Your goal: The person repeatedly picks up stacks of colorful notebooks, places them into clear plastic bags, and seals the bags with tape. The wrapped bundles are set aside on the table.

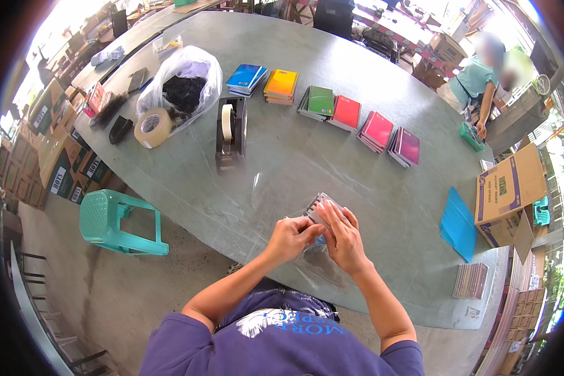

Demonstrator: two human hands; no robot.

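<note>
Close to the table's near edge, both my hands are on a small spiral-bound notebook (315,201) that seems to be in a clear plastic wrapper. My left hand (288,240) pinches at its lower left side with thumb and fingers. Across its right side lies my right hand (343,237), fingers long and close together, pressing on it. A bit of blue shows between the hands; most of the notebook is hidden. Farther off stand short stacks of small notebooks: blue (247,77), yellow (281,83), green (320,101), red (345,113), pinkish red (376,130) and purple (405,145).
A black tape dispenser (232,135), a tape roll (152,128) and a plastic bag (212,66) with dark contents stand left. Rightward are a blue sheet (457,222), a cardboard box (509,188) and a notebook stack (470,281). A green stool (120,222) stands left; another person (479,81) works far right.
</note>
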